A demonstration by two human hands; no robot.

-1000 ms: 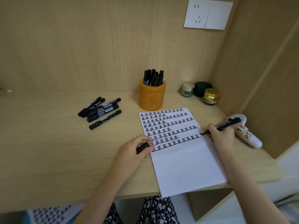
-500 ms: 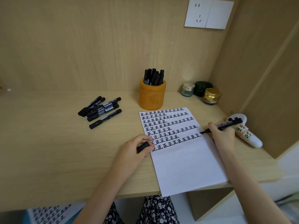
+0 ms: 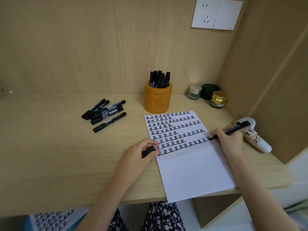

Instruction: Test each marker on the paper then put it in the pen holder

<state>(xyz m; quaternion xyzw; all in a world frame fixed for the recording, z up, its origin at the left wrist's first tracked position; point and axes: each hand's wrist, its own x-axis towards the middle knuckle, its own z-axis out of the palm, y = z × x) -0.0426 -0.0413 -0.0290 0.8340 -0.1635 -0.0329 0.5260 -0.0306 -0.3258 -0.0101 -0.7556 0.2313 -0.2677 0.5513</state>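
On the desk (image 3: 50, 147), right hand (image 3: 230, 140) grips marker (image 3: 233, 128), tip lower-left on paper (image 3: 191, 172); left hand (image 3: 141, 152) pinches seemingly its cap (image 3: 148, 151).

6 loose markers (image 3: 106, 114), 1 pen holder (image 3: 158, 100), 1 paper (image 3: 191, 164), 3 jars (image 3: 209, 95).

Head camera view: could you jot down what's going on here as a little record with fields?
Right hand: holds an uncapped marker, tip on the paper
Left hand: holds the cap at the paper's left edge
Paper: rows of black marks on upper half, lower half blank
Pen holder: orange, several markers inside
Loose markers: pile on the desk, left of the holder
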